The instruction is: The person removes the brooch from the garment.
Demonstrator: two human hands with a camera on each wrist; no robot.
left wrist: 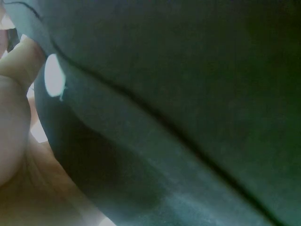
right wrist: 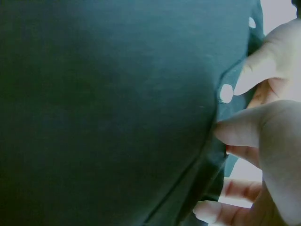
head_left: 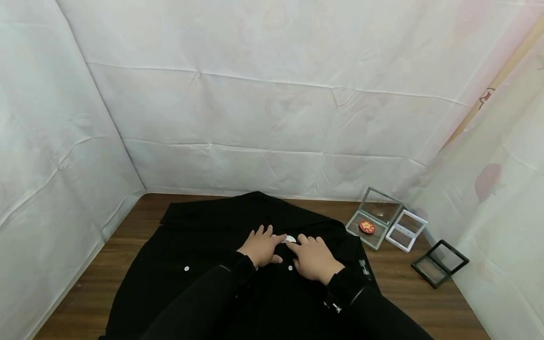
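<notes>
A black shirt (head_left: pixel 191 241) with white buttons lies spread on the wooden table. My left hand (head_left: pixel 262 246) and right hand (head_left: pixel 314 259) meet near its collar, beside a small white patch (head_left: pixel 290 239). In the right wrist view, my right thumb (right wrist: pixel 240 129) and fingers pinch the cloth's front edge. Just above, the left thumb (right wrist: pixel 258 68) lies right beside a white button (right wrist: pixel 226 93), with a finger behind the cloth. Close up in the left wrist view, the left thumb (left wrist: pixel 26 61) grips the edge by a button (left wrist: pixel 55 75).
On the right stand three opened small cases: a grey-framed one (head_left: pixel 374 243) holding a red round piece (head_left: pixel 367 227) with a yellow pattern, a white one (head_left: pixel 406 230) and a black one (head_left: pixel 440 263). White cloth walls (head_left: pixel 255 118) surround the wooden table (head_left: pixel 425 311).
</notes>
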